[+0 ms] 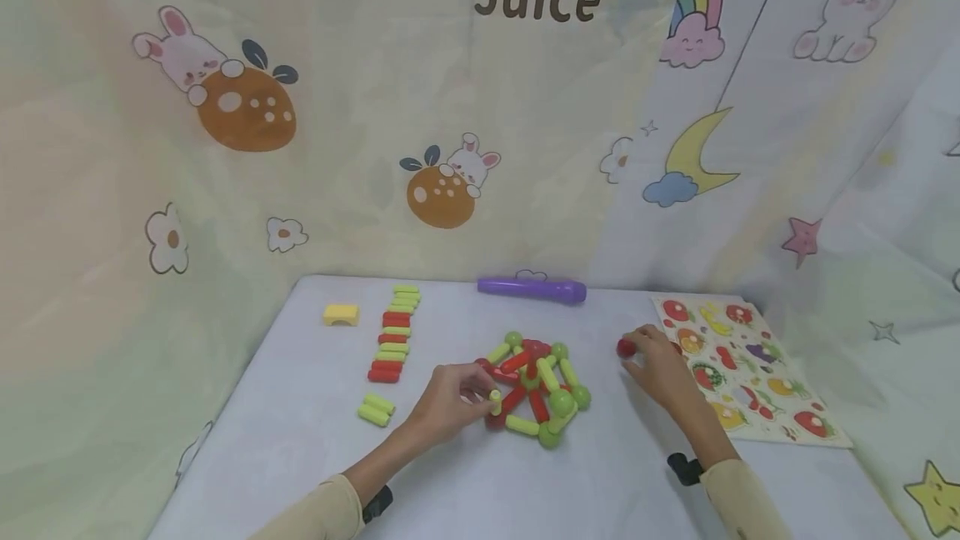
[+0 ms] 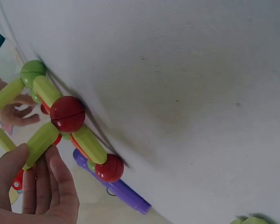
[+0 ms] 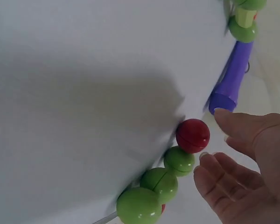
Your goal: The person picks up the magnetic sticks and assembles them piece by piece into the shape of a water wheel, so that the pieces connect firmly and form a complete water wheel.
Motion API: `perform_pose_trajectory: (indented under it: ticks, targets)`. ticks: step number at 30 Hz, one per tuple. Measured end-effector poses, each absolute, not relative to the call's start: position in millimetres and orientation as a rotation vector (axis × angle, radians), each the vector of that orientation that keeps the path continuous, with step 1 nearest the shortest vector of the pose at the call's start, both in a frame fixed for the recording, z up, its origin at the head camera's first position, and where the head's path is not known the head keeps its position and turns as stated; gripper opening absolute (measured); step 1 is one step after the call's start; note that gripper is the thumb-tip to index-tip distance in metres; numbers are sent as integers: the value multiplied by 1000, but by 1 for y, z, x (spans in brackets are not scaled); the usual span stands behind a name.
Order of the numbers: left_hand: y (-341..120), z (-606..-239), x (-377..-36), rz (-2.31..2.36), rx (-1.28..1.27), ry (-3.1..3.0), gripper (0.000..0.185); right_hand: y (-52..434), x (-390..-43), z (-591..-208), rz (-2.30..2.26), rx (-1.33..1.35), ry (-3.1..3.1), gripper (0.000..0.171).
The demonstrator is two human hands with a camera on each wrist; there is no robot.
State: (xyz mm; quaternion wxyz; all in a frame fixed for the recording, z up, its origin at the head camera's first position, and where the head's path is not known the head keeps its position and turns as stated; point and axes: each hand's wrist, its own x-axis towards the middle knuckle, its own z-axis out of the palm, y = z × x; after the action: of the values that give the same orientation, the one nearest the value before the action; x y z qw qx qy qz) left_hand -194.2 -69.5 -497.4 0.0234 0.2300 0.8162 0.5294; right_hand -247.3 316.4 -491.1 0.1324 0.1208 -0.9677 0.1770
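My left hand pinches a yellow-green stick between thumb and fingers. The stick's far end meets a red ball in the left wrist view. That ball belongs to a framework of red and green balls and sticks on the table, just right of the hand. Over at the right, my right hand has its thumb and fingers spread apart, fingertips close to a loose red ball. Several green balls stand in a row beyond that ball, hidden behind the hand in the head view.
A column of red and yellow-green sticks lies at left, with two more sticks nearer me. A yellow block sits back left. A purple microphone-shaped toy lies along the back edge, a fruit picture sheet at right.
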Motion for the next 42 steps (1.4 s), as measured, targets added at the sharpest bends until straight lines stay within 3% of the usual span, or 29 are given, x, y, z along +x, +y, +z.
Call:
perform_pose_trajectory:
  ticks: [8, 17, 22, 26, 33, 42]
  targets:
    - [-71, -494, -191, 1610, 732, 2506, 18, 312, -260, -492, 435, 373, -2892, 34]
    - [-73, -497, -186, 1569, 707, 2571, 38, 310, -266, -486, 420, 381, -2964, 33]
    - [-70, -501, -184, 1266, 627, 2801, 71, 282, -240, -436, 605, 543, -2744, 34]
    - [-66, -506, -187, 1040, 634, 2859, 99, 229, -208, -395, 738, 881, -2607, 38]
    - [-63, -517, -193, 1065, 683, 2846, 84, 148, -189, -389, 575, 1396, -2606, 33]
    - [-59, -515, -188, 1024, 654, 2891, 80, 138, -202, -416, 346, 1498, -2495, 36]
